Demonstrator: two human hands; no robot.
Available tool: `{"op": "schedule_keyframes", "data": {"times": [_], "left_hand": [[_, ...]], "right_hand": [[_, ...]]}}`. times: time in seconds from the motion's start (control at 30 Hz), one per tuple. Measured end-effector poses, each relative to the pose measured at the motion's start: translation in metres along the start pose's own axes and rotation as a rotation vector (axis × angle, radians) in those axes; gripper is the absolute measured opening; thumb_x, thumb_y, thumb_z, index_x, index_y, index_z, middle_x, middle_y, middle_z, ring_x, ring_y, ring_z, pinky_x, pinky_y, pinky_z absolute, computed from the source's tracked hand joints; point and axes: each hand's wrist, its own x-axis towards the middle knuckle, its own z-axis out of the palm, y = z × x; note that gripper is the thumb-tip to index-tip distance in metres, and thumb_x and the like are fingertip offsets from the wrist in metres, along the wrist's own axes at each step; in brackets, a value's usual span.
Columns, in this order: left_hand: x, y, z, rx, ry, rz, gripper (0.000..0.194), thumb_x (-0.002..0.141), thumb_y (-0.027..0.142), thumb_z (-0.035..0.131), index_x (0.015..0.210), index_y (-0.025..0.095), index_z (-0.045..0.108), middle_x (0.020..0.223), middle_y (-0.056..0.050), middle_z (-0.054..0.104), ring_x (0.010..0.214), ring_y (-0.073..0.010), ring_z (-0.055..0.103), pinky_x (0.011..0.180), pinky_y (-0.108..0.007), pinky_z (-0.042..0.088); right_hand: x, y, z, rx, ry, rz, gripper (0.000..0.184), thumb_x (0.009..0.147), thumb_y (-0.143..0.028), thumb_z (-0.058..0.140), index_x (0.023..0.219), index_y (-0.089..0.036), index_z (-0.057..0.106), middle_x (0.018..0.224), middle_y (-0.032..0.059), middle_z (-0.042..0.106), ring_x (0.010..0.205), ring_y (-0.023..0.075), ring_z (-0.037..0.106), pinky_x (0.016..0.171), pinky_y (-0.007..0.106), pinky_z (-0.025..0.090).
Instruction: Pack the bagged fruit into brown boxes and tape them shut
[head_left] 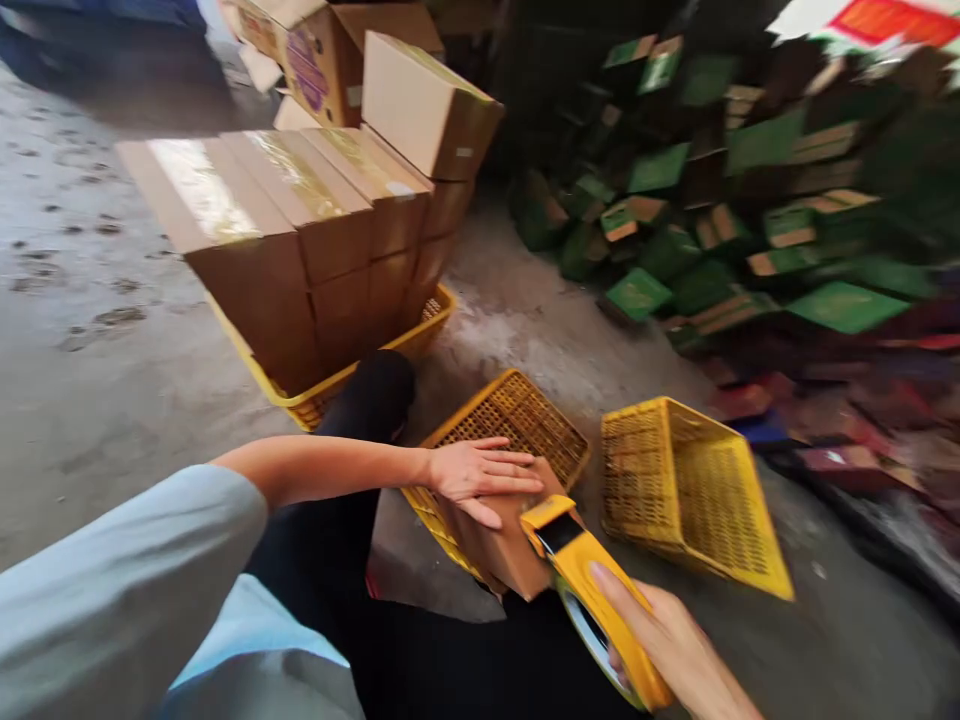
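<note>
My left hand [480, 475] lies flat, fingers stretched out, on top of a brown cardboard box [502, 550] that rests on a yellow plastic crate [517, 415]. My right hand [675, 645] grips a yellow tape dispenser [592, 590]. The dispenser's front end touches the near right corner of the box. My dark trouser leg [360, 480] runs under my left arm.
A stack of taped brown cartons [300, 230] fills another yellow crate [330, 385] at the left. A tipped yellow crate [690, 490] lies to the right. A heap of green small boxes [712, 200] covers the back right. Bare concrete floor [97, 380] spreads to the left.
</note>
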Motion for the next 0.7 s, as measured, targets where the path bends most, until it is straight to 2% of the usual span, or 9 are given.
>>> {"op": "schedule_keyframes", "data": {"times": [0.1, 0.2, 0.33, 0.4, 0.5, 0.7], "left_hand": [[0.001, 0.005, -0.002, -0.117, 0.017, 0.004, 0.072, 0.101, 0.063, 0.044, 0.161, 0.022, 0.041, 0.162, -0.008, 0.046, 0.158, -0.0281, 0.028, 0.132, -0.044, 0.007], [0.006, 0.015, -0.006, -0.158, 0.037, 0.061, 0.068, 0.103, 0.059, 0.043, 0.16, 0.021, 0.042, 0.163, -0.009, 0.044, 0.157, -0.0284, 0.03, 0.132, -0.044, 0.011], [0.01, 0.023, -0.002, -0.146, 0.048, 0.175, 0.084, 0.1, 0.066, 0.047, 0.162, 0.011, 0.036, 0.166, -0.016, 0.036, 0.157, -0.031, 0.03, 0.132, -0.042, 0.015], [0.012, 0.021, 0.004, -0.141, 0.051, 0.201, 0.091, 0.096, 0.071, 0.052, 0.162, 0.011, 0.036, 0.165, -0.016, 0.037, 0.156, -0.032, 0.032, 0.132, -0.042, 0.015], [0.015, 0.012, 0.014, -0.118, 0.055, 0.199, 0.092, 0.09, 0.077, 0.056, 0.159, 0.016, 0.044, 0.162, -0.014, 0.044, 0.152, -0.032, 0.039, 0.132, -0.044, 0.014], [0.016, -0.005, 0.019, 0.005, 0.024, 0.22, 0.095, 0.091, 0.08, 0.051, 0.155, 0.01, 0.048, 0.158, -0.021, 0.047, 0.151, -0.0317, 0.042, 0.131, -0.051, 0.004]], "right_hand": [[0.0, 0.003, 0.004, 0.045, 0.05, 0.024, 0.054, 0.086, -0.075, 0.061, 0.078, -0.022, 0.056, 0.052, -0.002, 0.059, 0.05, 0.019, 0.063, 0.046, 0.026, 0.048], [-0.001, 0.001, 0.007, 0.075, 0.056, 0.025, 0.058, 0.081, -0.079, 0.062, 0.078, -0.021, 0.056, 0.052, -0.0022, 0.059, 0.047, 0.0166, 0.059, 0.044, 0.024, 0.046], [-0.007, 0.003, 0.008, 0.084, 0.039, 0.026, 0.06, 0.078, -0.081, 0.062, 0.079, -0.021, 0.056, 0.052, -0.0011, 0.06, 0.048, 0.0175, 0.061, 0.045, 0.024, 0.046], [-0.008, 0.006, 0.009, 0.098, 0.031, 0.024, 0.061, 0.077, -0.082, 0.062, 0.078, -0.021, 0.056, 0.053, -0.0007, 0.061, 0.049, 0.0177, 0.062, 0.046, 0.024, 0.047], [-0.007, 0.014, 0.012, 0.128, 0.034, 0.023, 0.062, 0.078, -0.083, 0.061, 0.079, -0.021, 0.056, 0.054, -0.0002, 0.062, 0.049, 0.0183, 0.063, 0.047, 0.025, 0.048], [-0.014, 0.041, 0.014, 0.171, 0.041, 0.023, 0.059, 0.081, -0.08, 0.06, 0.081, -0.021, 0.058, 0.052, 0.0018, 0.064, 0.048, 0.0196, 0.064, 0.047, 0.026, 0.049]]}}
